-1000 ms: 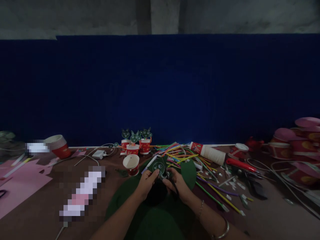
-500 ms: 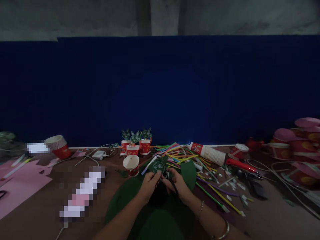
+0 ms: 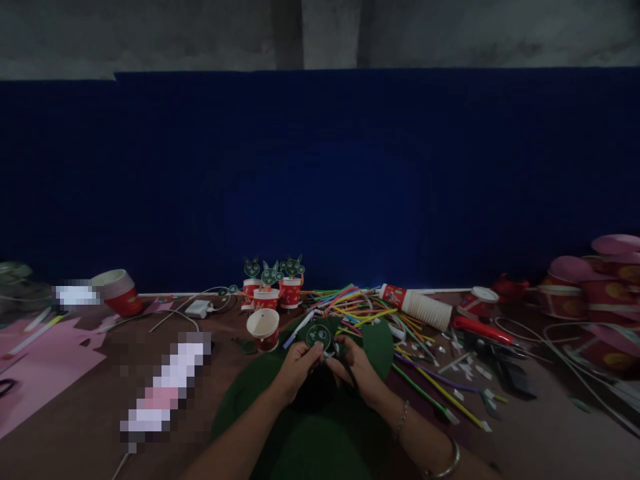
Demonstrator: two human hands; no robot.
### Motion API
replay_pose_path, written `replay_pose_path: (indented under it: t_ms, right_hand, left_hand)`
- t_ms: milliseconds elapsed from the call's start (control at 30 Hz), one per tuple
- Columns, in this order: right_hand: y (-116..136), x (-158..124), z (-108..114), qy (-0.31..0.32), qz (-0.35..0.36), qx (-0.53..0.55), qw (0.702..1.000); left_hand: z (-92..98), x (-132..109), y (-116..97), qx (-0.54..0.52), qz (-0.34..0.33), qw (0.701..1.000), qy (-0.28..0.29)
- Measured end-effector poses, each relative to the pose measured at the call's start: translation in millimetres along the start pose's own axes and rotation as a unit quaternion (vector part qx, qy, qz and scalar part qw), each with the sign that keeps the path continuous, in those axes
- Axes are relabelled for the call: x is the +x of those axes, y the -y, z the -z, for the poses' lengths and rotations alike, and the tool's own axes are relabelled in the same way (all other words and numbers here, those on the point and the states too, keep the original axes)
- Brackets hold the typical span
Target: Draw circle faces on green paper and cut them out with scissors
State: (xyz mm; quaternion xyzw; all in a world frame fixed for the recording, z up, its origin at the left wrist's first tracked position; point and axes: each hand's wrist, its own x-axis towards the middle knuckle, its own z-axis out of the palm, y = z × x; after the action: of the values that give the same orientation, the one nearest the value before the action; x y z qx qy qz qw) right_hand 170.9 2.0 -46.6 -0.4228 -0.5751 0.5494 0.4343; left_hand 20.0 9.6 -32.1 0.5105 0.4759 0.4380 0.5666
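My left hand pinches a round dark green paper cut-out with a face drawn on it in pale lines. Close on its right, my right hand is closed around black-handled scissors, whose blades lie against the cut-out's right edge. How far apart the blades are is too dark to tell. Large green paper spreads beneath both forearms, and another green piece lies just right of my right hand. An upright red paper cup stands beyond my left hand.
Three red cups with green animal faces stand at the back. Coloured pipe cleaners, a fallen cup stack and white scraps lie to the right. Leftward are pink paper, a power strip and stacked cups.
The cut-out has turned slightly between my hands, and the scissors have shifted a little at its right edge. Both hands stay in nearly the same place.
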Motion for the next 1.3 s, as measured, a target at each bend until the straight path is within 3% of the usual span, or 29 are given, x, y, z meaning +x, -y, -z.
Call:
replay_pose_path:
  t_ms: [367,600,800,1000,1300]
  right_hand:
    - [2,-1,3,0.004,-0.012,-0.012,1.0]
    - [3,-1,0,-0.012,-0.013,-0.018,1.0]
    - [7,-2,-2,0.002,-0.027,0.014,1.0]
    - [7,-4,-3,0.017,-0.012,0.02,1.0]
    - [6,-4,-2,0.004,-0.016,-0.003,1.0]
  left_hand:
    - [7.8,5,-5,-0.013,0.007,0.999,0.029]
    - [0.7,1,-1,-0.035,0.025,0.999,-0.01]
    - [-2.7,0,4,-0.024,0.012,1.0,0.013]
    - [4.6,3,4,-0.046,0.051,0.996,0.063]
    - [7.3,5,3,-0.063,0.051,0.993,0.081]
